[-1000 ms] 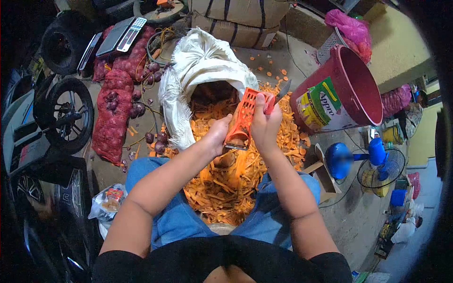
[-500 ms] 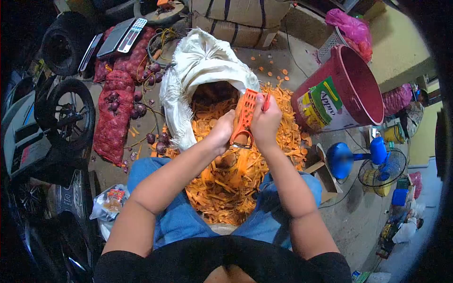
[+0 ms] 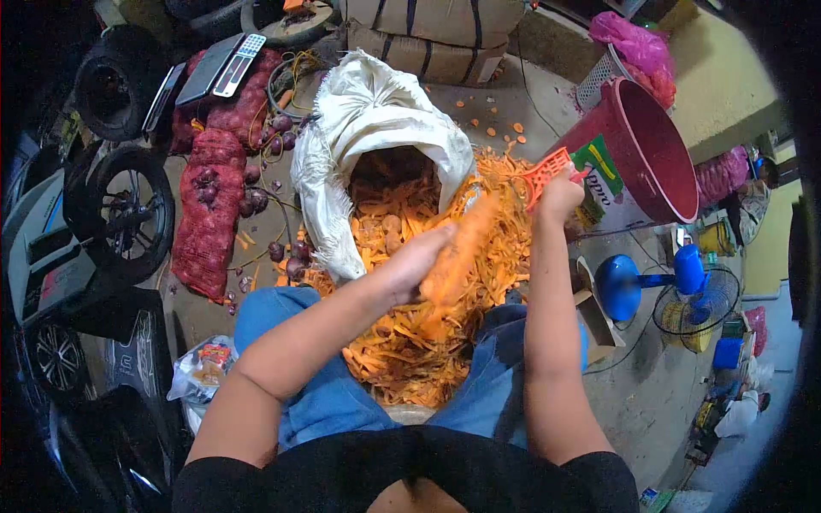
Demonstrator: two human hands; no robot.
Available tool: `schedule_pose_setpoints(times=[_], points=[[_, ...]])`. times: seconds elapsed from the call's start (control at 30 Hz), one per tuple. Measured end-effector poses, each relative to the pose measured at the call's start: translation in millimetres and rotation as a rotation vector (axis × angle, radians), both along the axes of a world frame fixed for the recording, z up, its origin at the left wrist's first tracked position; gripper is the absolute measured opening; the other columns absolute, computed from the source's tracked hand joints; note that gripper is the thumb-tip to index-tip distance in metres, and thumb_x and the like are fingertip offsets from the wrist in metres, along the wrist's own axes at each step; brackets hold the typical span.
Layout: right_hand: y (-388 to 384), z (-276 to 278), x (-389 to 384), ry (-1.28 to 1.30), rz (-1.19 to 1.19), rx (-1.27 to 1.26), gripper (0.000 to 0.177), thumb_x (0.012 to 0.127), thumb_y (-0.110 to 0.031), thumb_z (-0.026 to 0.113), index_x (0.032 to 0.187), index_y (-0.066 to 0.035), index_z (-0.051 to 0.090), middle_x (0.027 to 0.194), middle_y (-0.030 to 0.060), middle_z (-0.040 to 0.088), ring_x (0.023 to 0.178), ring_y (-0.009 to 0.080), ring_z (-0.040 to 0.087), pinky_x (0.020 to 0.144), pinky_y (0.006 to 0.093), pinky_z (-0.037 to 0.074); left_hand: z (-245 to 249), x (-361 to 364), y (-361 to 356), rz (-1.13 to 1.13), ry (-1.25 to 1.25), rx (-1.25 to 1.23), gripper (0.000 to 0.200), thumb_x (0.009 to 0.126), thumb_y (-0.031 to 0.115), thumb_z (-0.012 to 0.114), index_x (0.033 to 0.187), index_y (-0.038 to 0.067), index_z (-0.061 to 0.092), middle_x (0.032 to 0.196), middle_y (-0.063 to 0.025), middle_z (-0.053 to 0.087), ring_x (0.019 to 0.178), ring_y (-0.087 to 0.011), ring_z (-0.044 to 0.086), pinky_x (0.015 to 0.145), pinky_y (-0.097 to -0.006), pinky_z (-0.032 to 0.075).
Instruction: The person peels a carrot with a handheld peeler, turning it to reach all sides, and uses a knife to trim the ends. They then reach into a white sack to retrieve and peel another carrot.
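Observation:
My left hand (image 3: 417, 262) is closed around a large carrot (image 3: 460, 256), which is tilted and slightly blurred by motion. My right hand (image 3: 559, 198) grips an orange peeler (image 3: 544, 174) with a perforated body, held apart from the carrot near the red bucket. Below both hands spreads a heap of carrot peelings (image 3: 402, 363) between my knees. Just beyond, a white woven sack (image 3: 380, 115) lies with its mouth towards me, peelings and some carrot pieces inside it.
A red bucket (image 3: 629, 154) stands tilted in view at right, near a blue fan (image 3: 688, 299). Red net bags of onions (image 3: 205, 218) lie at left, with a scale (image 3: 218, 73) on one. Motorbike wheels (image 3: 128, 214) and cardboard boxes (image 3: 428, 56) border the space.
My right hand has moved right with the peeler, away from the carrot. My left hand has lowered slightly, and the carrot now shows fully.

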State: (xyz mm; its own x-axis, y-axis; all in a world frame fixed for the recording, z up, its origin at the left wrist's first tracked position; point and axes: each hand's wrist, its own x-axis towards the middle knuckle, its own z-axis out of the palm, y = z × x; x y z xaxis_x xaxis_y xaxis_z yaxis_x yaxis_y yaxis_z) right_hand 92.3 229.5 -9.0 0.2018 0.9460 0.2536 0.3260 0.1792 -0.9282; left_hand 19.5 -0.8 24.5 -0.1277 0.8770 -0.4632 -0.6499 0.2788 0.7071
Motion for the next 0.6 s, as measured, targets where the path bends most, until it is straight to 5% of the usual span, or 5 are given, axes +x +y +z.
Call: schedule_pose_setpoints(times=[0.1, 0.2, 0.27, 0.37, 0.6], points=[[-37, 35, -10, 0.575, 0.262, -0.182, 0.019, 0.081, -0.017, 0.043, 0.073, 0.000, 0.047, 0.065, 0.0024, 0.048, 0.055, 0.0110, 0.046, 0.051, 0.0269, 0.038, -14, -13, 3, 0.109, -0.153, -0.038, 0.033, 0.083, 0.031, 0.035, 0.098, 0.003, 0.045, 0.084, -0.0072, 0.054, 0.069, -0.0145, 0.054, 0.062, -0.0275, 0.046], [-86, 52, -18, 0.556, 0.434, -0.177, 0.019, 0.080, -0.020, 0.044, 0.075, -0.001, 0.047, 0.060, -0.0026, 0.039, 0.053, 0.0065, 0.037, 0.048, 0.0226, 0.032, -20, -13, 9, 0.161, -0.144, 0.070, 0.035, 0.082, 0.032, 0.035, 0.098, 0.003, 0.045, 0.083, -0.0075, 0.054, 0.071, -0.0143, 0.054, 0.063, -0.0281, 0.046], [-109, 56, -18, 0.138, 0.643, 0.116, 0.020, 0.080, -0.020, 0.045, 0.076, 0.000, 0.047, 0.062, -0.0025, 0.039, 0.057, 0.0055, 0.036, 0.052, 0.0208, 0.031, -17, -12, 10, 0.190, -0.239, 0.079, 0.035, 0.082, 0.032, 0.035, 0.099, 0.003, 0.045, 0.082, -0.0075, 0.054, 0.070, -0.0143, 0.055, 0.063, -0.0280, 0.046], [-104, 62, -13, 0.045, 0.657, 0.139, 0.021, 0.081, -0.021, 0.045, 0.077, 0.000, 0.047, 0.062, -0.0031, 0.038, 0.059, 0.0049, 0.033, 0.055, 0.0194, 0.029, -8, -21, 3, 0.208, -0.282, 0.057, 0.035, 0.083, 0.033, 0.034, 0.100, 0.004, 0.044, 0.081, -0.0077, 0.054, 0.069, -0.0149, 0.055, 0.062, -0.0282, 0.047], [-104, 60, -10, 0.241, 0.615, 0.004, 0.023, 0.081, -0.023, 0.043, 0.073, -0.001, 0.047, 0.059, -0.0024, 0.040, 0.054, 0.0075, 0.036, 0.052, 0.0219, 0.032, -6, -29, -5, 0.216, -0.275, 0.035, 0.037, 0.083, 0.034, 0.031, 0.101, 0.004, 0.044, 0.082, -0.0092, 0.054, 0.069, -0.0178, 0.056, 0.059, -0.0303, 0.048]])
